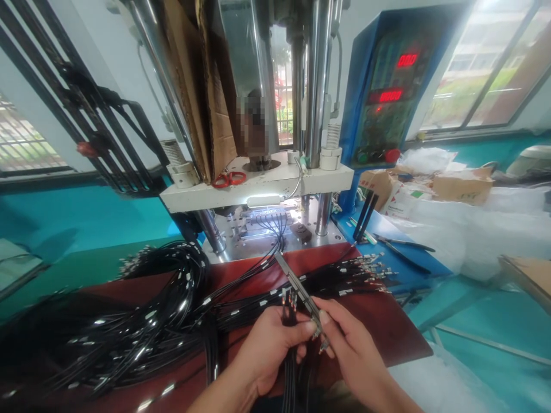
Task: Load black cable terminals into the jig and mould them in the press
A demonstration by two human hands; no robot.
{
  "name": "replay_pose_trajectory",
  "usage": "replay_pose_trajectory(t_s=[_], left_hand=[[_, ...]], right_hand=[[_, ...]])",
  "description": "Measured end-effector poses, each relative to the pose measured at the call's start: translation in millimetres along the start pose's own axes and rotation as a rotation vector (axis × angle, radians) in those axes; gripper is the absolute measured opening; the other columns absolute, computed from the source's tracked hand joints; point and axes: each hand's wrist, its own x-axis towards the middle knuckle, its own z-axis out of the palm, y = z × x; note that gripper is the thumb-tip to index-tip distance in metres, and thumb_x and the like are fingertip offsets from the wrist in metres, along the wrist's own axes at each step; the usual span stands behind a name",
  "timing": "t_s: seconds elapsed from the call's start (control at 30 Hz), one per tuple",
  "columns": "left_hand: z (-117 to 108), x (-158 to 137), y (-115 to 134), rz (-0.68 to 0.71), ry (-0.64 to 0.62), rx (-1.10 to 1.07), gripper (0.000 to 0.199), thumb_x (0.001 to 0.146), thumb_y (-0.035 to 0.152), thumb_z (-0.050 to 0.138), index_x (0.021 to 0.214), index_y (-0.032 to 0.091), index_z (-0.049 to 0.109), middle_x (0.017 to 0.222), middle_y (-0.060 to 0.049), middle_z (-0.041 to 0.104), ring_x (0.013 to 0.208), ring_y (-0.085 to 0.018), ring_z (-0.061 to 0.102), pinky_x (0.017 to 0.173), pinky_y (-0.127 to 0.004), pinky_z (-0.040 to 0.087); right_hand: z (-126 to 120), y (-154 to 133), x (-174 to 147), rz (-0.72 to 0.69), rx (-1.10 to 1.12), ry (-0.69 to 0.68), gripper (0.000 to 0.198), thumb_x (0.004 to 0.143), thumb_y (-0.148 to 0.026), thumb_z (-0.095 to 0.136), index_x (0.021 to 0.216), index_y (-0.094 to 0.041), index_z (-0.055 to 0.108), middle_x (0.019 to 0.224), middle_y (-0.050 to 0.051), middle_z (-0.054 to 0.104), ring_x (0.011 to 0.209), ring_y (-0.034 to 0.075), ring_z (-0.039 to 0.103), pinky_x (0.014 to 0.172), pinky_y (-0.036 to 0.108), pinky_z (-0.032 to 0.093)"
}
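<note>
Clearly, our left grip (pixel 271 344) is closed round a bundle of slim black cables (pixel 290 376), their shiny, coppery tips (pixel 292 299) poking up from it. Our right grip (pixel 355 344) pinches a narrow grey bar (pixel 297 283), straight and slanting up leftward beside them. We hold both above the red worktop (pixel 381 327), in front of the press (pixel 224 197).

A factory workshop, judging by its machinery and stock: a four-column press (pixel 258 188) with a lit tooling area stands beyond the far edge of a red-brown tabletop (pixel 387 330), a blue control box (pixel 365 135) with red digital readouts beside it. Black cables (pixel 150 330) are heaped toward the tabletop's left edge; plastic sacks (pixel 486 238) bulge past its far right corner.
</note>
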Motion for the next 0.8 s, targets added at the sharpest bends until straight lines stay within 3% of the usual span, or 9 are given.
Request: replay_pose_trajectory(t_s=[0.1,0.27,0.37,0.57,0.8], left_hand=[[-7.1,-2.6,2.6,0.026,0.037,-0.136,0.021,0.071,0.027,0.073,0.079,0.01,0.063,0.065,-0.001,0.056,0.055,-0.008,0.05,0.056,-0.022,0.04],[-14.5,-3.4,1.8,-0.004,0.075,-0.354,0.029,0.072,0.023,0.073,0.097,0.012,0.061,0.071,0.001,0.052,0.058,-0.007,0.05,0.055,-0.021,0.04],[-11.7,-4.1,0.0,0.012,0.052,-0.395,0.024,0.073,0.02,0.072,0.092,0.013,0.059,0.066,0.004,0.047,0.052,-0.005,0.044,0.048,-0.019,0.033],[-0.4,-5.2,0.5,0.022,0.069,-0.294,0.019,0.078,0.025,0.067,0.084,0.016,0.051,0.053,0.008,0.04,0.039,-0.002,0.029,0.04,-0.017,0.019],[4.5,0.3,-2.8,-0.009,0.123,-0.048,0.03,0.075,0.042,0.067,0.074,0.017,0.051,0.047,0.009,0.04,0.033,-0.002,0.026,0.034,-0.018,0.015]], right_hand=[[-4.1,-2.5,-0.5,0.14,0.212,0.024,0.044,0.091,-0.047,0.045,0.126,-0.021,0.054,0.075,0.002,0.06,0.058,0.013,0.05,0.05,0.022,0.044],[-10.4,0.6,-1.6,0.231,0.387,0.091,0.045,0.085,-0.049,0.056,0.117,-0.017,0.059,0.065,0.001,0.058,0.054,0.011,0.047,0.047,0.021,0.041],[-9.6,3.6,-1.3,0.211,0.395,0.078,0.045,0.086,-0.047,0.055,0.117,-0.015,0.059,0.062,0.0,0.056,0.051,0.01,0.044,0.047,0.022,0.04],[-7.8,7.3,-1.7,0.202,0.375,0.038,0.044,0.089,-0.047,0.052,0.12,-0.016,0.057,0.065,0.001,0.057,0.053,0.011,0.046,0.048,0.023,0.041],[-9.0,1.0,-1.2,0.203,0.354,0.019,0.045,0.088,-0.047,0.053,0.121,-0.017,0.058,0.068,0.002,0.059,0.056,0.011,0.047,0.05,0.023,0.041]])
